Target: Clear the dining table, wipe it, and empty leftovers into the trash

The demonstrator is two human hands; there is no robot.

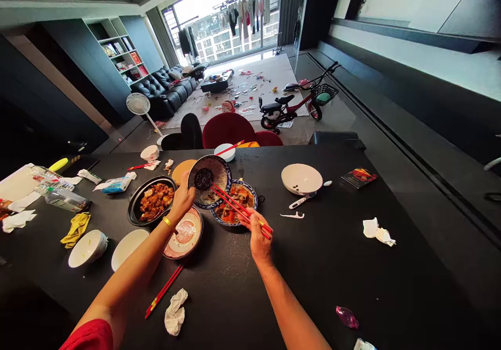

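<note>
My left hand (183, 197) grips the rim of a blue-and-white bowl (219, 176), tilted so its inside faces me, with dark residue at the bottom. Red chopsticks (231, 200) are held in my right hand (259, 234), their tips at that bowl's inner wall. Partly under the tilted bowl stands a patterned dish (255, 203) of reddish food with pieces in it. Beside my left wrist is a black pot (131, 215) of browned chunks. Below my left hand sits a plate (195, 241) with reddish sauce residue, partly hidden by my forearm.
Two used bowls (88, 248) (129, 248) stand at left, near a yellow cloth (76, 230) and plastic bottle (66, 199). A white bowl (302, 178), a thermometer (300, 202) and a floss pick (293, 215) lie right. More chopsticks (163, 291) and crumpled tissue (176, 312) lie in front.
</note>
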